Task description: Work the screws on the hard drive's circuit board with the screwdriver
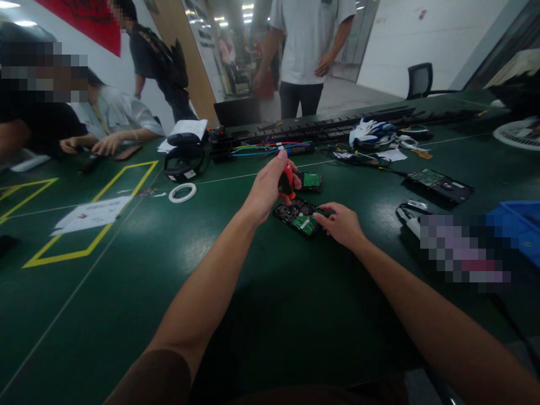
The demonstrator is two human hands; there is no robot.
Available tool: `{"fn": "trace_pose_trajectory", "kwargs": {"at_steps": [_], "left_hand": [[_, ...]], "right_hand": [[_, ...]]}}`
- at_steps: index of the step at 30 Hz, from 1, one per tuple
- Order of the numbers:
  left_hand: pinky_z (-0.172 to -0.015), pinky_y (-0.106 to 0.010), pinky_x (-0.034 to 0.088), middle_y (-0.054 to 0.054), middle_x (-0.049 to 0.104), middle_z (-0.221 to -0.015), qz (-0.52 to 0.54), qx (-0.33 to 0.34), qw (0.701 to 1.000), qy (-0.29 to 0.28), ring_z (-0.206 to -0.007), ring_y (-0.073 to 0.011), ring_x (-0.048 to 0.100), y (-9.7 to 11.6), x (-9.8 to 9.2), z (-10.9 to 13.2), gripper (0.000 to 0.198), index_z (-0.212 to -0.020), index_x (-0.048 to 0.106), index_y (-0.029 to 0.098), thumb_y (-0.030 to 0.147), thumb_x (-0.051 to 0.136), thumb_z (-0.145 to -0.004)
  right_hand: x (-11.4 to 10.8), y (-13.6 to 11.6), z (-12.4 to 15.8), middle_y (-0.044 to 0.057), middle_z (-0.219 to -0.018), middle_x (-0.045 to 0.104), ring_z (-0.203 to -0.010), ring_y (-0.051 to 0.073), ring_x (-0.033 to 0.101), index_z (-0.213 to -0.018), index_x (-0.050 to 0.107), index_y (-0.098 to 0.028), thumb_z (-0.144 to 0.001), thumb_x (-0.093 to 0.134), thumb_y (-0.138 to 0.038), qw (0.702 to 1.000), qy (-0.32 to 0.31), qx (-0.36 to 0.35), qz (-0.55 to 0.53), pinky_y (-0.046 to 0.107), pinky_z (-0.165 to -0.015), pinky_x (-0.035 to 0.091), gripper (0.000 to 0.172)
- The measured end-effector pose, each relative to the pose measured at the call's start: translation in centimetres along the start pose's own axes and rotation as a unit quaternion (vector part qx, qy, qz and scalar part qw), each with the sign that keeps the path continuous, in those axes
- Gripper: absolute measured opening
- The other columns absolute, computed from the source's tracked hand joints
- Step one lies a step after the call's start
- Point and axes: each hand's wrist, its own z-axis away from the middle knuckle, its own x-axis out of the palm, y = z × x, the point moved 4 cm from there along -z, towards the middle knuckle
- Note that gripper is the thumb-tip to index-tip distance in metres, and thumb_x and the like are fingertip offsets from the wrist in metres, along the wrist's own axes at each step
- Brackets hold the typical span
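Note:
A hard drive [300, 218] with a green circuit board lies on the green table in front of me. My left hand [270, 183] is wrapped round the red and black handle of a screwdriver [287, 179], held upright over the drive's far left part. Its tip is too small to make out. My right hand [338, 223] has its thumb and fingers closed on the drive's right edge. Just behind, partly hidden by my left hand, lies a second hard drive [311, 181], also with a green board.
Another drive-like black unit [439, 187] lies right, near a blue bin [521, 225]. Left are a white tape roll [183, 193], a black headset [184, 163] and paper [90, 215]. Coloured wires [270, 149] and white-blue gloves [371, 133] lie at the back. Several people are around the table.

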Motion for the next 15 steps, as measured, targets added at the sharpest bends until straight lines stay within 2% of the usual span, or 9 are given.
{"fn": "trace_pose_trajectory", "kwargs": {"at_steps": [3,8,11,15], "left_hand": [[-0.047,-0.024,0.043,-0.003,0.063,-0.071,-0.049,0.042,0.998,0.013,-0.061,-0.0142,0.062,0.5,-0.3,0.1,0.053,-0.086,0.068,0.022,0.072,0.055,-0.095],[-0.052,-0.023,0.045,-0.001,0.064,-0.072,-0.103,0.113,0.988,0.013,-0.062,-0.0123,0.059,1.4,-0.3,0.5,0.042,-0.089,0.071,0.021,0.062,0.062,-0.096],[-0.051,-0.023,0.046,0.0,0.065,-0.073,-0.072,0.109,0.991,0.001,-0.06,-0.0112,0.06,1.3,0.0,0.7,0.033,-0.096,0.066,0.023,0.055,0.064,-0.097],[-0.046,-0.022,0.044,-0.001,0.071,-0.081,-0.021,0.084,0.996,0.018,-0.057,-0.0108,0.062,0.8,-0.1,0.5,0.027,-0.095,0.06,0.024,0.05,0.065,-0.096]], "right_hand": [[-0.1,-0.1,-0.1,0.009,-0.112,0.073,-0.065,0.014,0.064,-0.116,0.068,-0.022,-0.089,0.072,-0.048,0.999,0.031,-0.035,0.016,0.031,-0.059,0.05,0.038],[-0.3,-0.5,-0.3,0.007,-0.11,0.066,-0.075,0.015,0.061,-0.096,0.073,-0.022,-0.092,0.072,-0.045,0.993,0.02,-0.101,0.052,0.033,-0.07,0.05,0.024],[-0.5,-0.3,-0.4,0.007,-0.111,0.065,-0.075,0.015,0.06,-0.097,0.076,-0.022,-0.093,0.071,-0.045,0.992,0.008,-0.112,0.051,0.033,-0.072,0.05,0.023],[-0.5,0.0,-0.4,0.006,-0.112,0.065,-0.075,0.014,0.06,-0.101,0.076,-0.024,-0.094,0.07,-0.043,0.99,-0.014,-0.132,0.038,0.033,-0.073,0.051,0.021]]}}
